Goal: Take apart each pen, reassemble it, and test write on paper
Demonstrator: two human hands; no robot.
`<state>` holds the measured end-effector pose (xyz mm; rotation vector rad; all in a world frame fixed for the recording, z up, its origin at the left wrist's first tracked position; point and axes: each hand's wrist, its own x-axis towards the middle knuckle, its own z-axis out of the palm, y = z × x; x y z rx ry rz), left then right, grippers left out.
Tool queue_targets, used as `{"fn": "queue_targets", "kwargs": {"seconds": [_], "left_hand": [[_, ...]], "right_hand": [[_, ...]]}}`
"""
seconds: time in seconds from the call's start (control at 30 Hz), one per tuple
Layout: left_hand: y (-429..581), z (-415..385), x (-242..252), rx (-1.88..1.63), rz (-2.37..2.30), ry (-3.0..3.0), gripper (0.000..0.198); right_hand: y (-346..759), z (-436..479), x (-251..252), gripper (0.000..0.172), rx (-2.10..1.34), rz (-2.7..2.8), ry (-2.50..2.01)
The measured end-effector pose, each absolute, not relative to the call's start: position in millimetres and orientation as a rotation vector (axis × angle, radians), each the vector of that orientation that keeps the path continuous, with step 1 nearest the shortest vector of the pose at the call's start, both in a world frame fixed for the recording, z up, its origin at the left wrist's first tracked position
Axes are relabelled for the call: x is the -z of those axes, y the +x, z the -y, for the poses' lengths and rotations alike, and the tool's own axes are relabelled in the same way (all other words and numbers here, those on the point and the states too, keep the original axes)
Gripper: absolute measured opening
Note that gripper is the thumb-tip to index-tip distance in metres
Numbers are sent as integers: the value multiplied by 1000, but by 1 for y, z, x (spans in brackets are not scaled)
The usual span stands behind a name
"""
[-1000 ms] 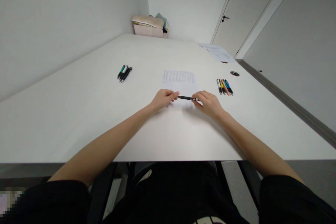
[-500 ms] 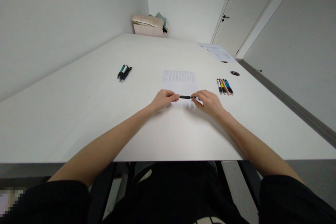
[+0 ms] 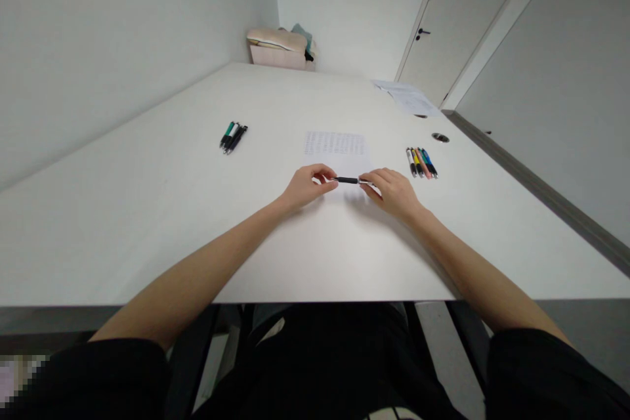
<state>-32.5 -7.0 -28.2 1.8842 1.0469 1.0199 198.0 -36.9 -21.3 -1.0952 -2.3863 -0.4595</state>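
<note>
A pen [image 3: 348, 180] with a black grip lies level between my two hands, over the lower part of a printed sheet [image 3: 339, 156]. My right hand [image 3: 391, 191] pinches its right end between thumb and fingers, partly covering the barrel. At the opposite end, my left hand [image 3: 310, 185] has thumb and fingertips around the pen's tip, with a small gap showing inside the curled fingers. Both forearms rest across the white table [image 3: 275, 256].
Several pens [image 3: 233, 138] lie bunched at the left, mostly dark. On the right is a row of coloured pens [image 3: 422, 163]. Papers [image 3: 408, 97] lie at the far right, near a round cable hole [image 3: 440, 138]. A box with cloth [image 3: 278, 52] stands beyond the table's far edge.
The left thumb and fingers have loosened and spread slightly at the pen's tip, so more of the tip shows. The right hand keeps its place.
</note>
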Motion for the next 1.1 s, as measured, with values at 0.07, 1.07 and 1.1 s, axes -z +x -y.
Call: {"fn": "queue_targets", "kwargs": {"seconds": [0.07, 1.07, 1.1], "left_hand": [[-33, 6, 29, -968, -1103, 1861, 32], [-33, 8, 30, -1101, -1010, 2178, 14], [-34, 9, 30, -1122, -990, 2235, 12]], "right_hand": [[198, 37, 21, 23, 455, 2375, -1068], [198, 32, 27, 32, 421, 2461, -1184], [198, 32, 28, 33, 413, 2464, -1189]]}}
